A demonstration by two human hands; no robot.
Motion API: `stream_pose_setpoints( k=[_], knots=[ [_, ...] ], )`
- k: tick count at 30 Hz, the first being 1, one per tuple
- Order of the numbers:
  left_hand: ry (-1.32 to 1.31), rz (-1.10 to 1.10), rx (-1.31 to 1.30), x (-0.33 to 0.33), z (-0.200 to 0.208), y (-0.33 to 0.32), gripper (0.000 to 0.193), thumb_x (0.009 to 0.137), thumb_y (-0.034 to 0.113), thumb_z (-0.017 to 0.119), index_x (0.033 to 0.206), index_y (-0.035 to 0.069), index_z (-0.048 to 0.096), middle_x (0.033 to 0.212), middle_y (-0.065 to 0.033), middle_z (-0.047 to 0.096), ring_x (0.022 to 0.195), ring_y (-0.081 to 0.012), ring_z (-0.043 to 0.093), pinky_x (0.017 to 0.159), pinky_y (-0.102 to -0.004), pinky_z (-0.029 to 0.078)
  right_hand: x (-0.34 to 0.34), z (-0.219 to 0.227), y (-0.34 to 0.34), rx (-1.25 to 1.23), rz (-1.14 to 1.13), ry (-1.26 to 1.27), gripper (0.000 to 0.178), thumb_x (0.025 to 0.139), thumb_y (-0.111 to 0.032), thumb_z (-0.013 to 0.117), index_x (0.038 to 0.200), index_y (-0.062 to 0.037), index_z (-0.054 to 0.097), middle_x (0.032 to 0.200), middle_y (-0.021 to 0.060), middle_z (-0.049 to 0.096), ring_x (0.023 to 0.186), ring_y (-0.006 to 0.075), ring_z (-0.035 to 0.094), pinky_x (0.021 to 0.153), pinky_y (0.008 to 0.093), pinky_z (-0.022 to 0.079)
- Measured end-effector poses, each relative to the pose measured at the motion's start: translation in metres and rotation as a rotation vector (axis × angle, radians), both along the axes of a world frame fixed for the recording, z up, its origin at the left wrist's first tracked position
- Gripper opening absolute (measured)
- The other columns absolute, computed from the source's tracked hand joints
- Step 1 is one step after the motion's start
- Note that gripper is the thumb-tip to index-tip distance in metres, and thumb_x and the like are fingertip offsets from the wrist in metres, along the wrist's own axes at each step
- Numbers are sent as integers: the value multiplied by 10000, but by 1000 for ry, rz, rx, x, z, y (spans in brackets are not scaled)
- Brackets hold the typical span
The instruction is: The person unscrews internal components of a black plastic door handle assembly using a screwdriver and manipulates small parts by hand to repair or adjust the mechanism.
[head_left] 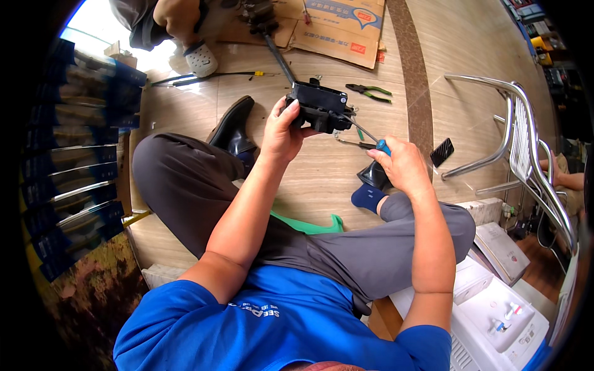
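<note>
My left hand grips a black plastic device from its left side, thumb on top and fingers beneath. A dark rod runs from the device up toward a dark mechanical part on the floor. My right hand is closed round the blue handle of a screwdriver. Its shaft points up and left to the device's right side, where the tip is hard to make out. Beyond the device, pliers with green-and-black handles lie on the floor.
Flattened cardboard lies at the far side, near another person's foot in a white clog. A black phone and a metal chair are on the right. A green plastic stool shows under my legs; a white dispenser is lower right.
</note>
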State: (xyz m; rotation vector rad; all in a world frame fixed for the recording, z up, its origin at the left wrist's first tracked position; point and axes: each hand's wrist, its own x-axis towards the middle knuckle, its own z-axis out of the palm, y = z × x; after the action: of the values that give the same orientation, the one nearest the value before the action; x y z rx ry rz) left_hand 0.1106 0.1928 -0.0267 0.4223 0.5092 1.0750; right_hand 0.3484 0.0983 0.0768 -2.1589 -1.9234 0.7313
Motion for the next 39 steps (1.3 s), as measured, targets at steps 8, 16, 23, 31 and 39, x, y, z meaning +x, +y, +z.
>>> stream_pose_setpoints(
  k=[8,16,23,31,39],
  knots=[
    [41,-56,28,-2,-8,0,443,971,355,607,1276,40,543,1191,-127,656,1084,-256,666,845,-506,605,-8,-11,-5,-11,-67,62,387,884,-384,717,857,-14,609,772,225,652,776,430,638,672,488,491],
    [-24,-95,87,-4,-9,-1,583,859,284,775,1311,41,498,1175,-114,644,1049,-252,672,813,-476,616,9,39,-2,-124,53,58,376,852,-351,745,813,-3,608,728,219,625,719,415,616,640,468,473],
    [2,-107,96,6,7,-7,694,782,191,834,1349,41,462,1151,-103,629,1038,-250,668,818,-460,618,-10,24,4,12,115,-44,416,859,-382,736,802,-5,568,738,220,626,735,430,613,641,478,478],
    [130,-44,28,10,16,-11,672,771,95,819,1340,40,467,1094,-68,640,943,-170,671,753,-328,601,-38,13,6,21,68,-48,369,903,-393,675,916,-32,599,814,206,682,802,415,665,709,509,513],
    [192,75,-68,19,18,-13,731,750,97,842,1342,-6,426,1071,-107,633,849,-193,695,655,-334,628,-60,-12,0,11,-45,-27,392,906,-398,679,940,-18,591,835,227,683,805,436,661,697,521,504]
  ],
)
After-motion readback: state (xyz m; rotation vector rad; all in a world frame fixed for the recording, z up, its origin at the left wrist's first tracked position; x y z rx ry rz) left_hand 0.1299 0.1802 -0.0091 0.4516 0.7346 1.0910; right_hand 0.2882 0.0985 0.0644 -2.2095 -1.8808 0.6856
